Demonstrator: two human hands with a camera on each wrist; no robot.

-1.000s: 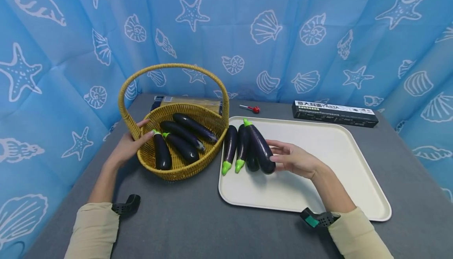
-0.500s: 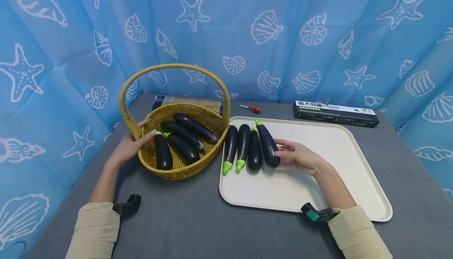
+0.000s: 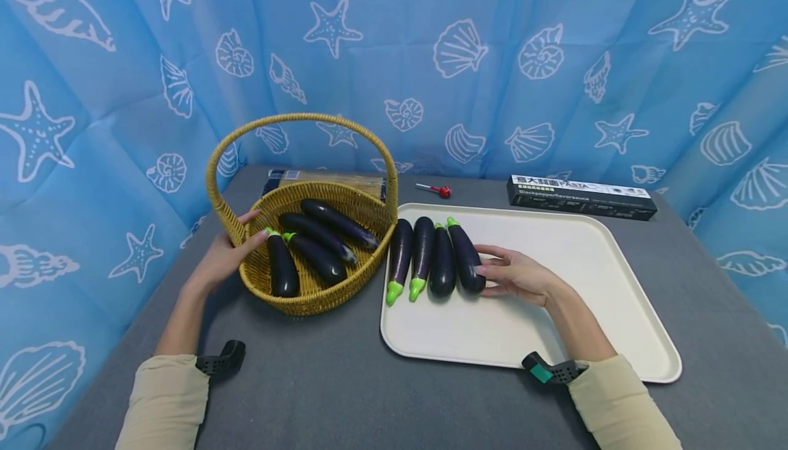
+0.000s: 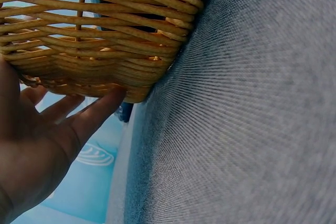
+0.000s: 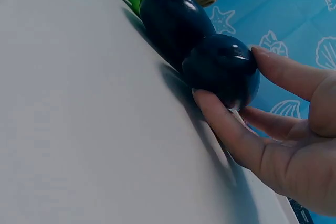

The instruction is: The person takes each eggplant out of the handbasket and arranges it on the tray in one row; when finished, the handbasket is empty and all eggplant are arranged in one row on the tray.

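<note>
My left hand grips the left rim of the yellow woven basket, thumb over the rim. In the left wrist view its fingers lie against the basket's outer side. Several dark purple eggplants lie in the basket, one eggplant right by the thumb. My right hand holds the rounded end of an eggplant between thumb and fingers, low over the cream tray. In the right wrist view this eggplant overlaps its neighbour. Two more eggplants, green ends toward me, lie further left on the tray.
A black pasta box lies behind the tray. Near the tray's back left is a red lollipop. A pack of spaghetti lies behind the basket, partly hidden by it. The blue curtain hangs behind the grey table.
My right hand has moved the eggplant slightly right and lowered it from over its neighbour to beside it, in line with the others. The left hand has stayed on the basket.
</note>
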